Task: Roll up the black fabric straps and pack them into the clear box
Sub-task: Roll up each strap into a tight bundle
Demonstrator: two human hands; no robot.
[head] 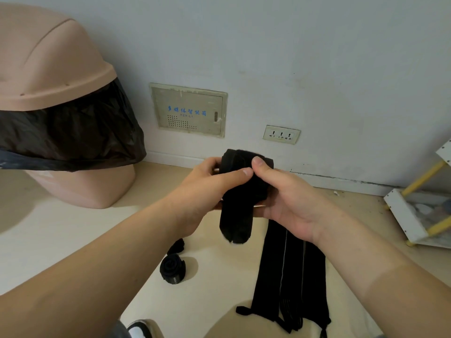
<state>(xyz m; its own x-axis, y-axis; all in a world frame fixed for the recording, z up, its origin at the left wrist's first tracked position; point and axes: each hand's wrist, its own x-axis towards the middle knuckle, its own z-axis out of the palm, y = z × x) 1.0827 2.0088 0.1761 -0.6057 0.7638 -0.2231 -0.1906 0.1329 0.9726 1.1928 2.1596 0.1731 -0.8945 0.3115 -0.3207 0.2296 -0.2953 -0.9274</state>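
At frame centre, the left hand [207, 189] and right hand [285, 196] both grip a black strap [235, 215], fingers [210, 164] curled round it, its loose end hanging. More straps [290, 276] lie flat on the floor [73, 228] at lower right, a rolled strap [172, 267] at lower left.

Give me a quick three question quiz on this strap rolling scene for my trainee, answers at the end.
1. True or false: the left hand and right hand both grip one black strap.
2. Where do the flat straps lie? A on the floor; B on a chair; C in a drawer.
3. Fill in: the finished roll lies on the person's ____ side of them.
Key: true; A; left.
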